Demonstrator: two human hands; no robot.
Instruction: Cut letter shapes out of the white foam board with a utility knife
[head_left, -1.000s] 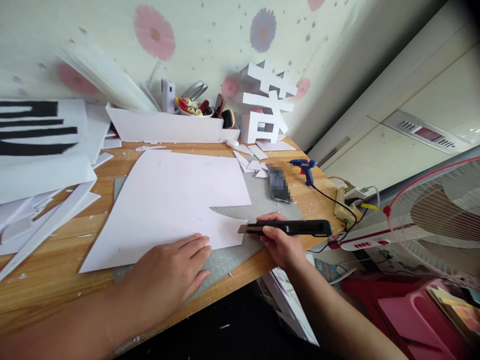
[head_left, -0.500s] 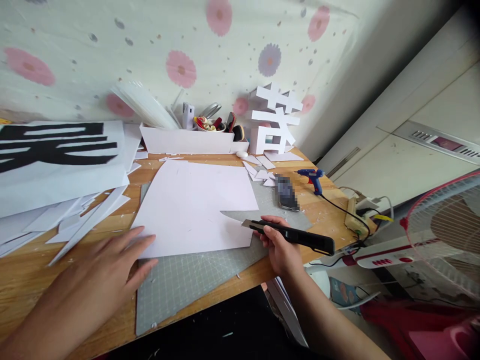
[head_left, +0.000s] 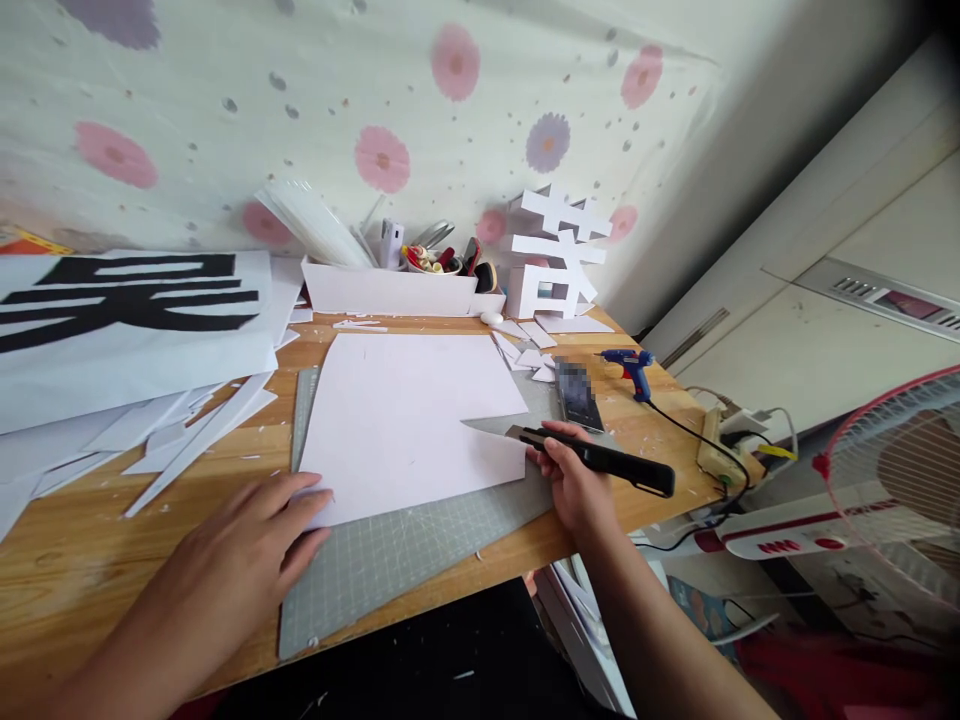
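A white foam or card sheet point(head_left: 405, 420) lies on a grey gridded cutting mat point(head_left: 352, 580). A narrow wedge is cut out of its right edge, and the mat shows through there. My left hand point(head_left: 255, 550) rests with fingers apart on the sheet's lower left corner. In my right hand point(head_left: 574, 480) is a black utility knife point(head_left: 615, 462), its blade pointing left over the sheet near the notch. Whether the blade touches the sheet I cannot tell.
Paper printed with a black character point(head_left: 142, 290) and white strips point(head_left: 202, 440) lie left. Behind are a white box of tools point(head_left: 390, 292) and a white cut-out character point(head_left: 555, 255). A phone point(head_left: 577, 395), a blue glue gun point(head_left: 630, 370) and a fan point(head_left: 900, 480) are right.
The view has shifted slightly, moving the scene right. The sheet has turned a little on the mat. My left hand has settled on its corner, and the knife has stayed in my right hand.
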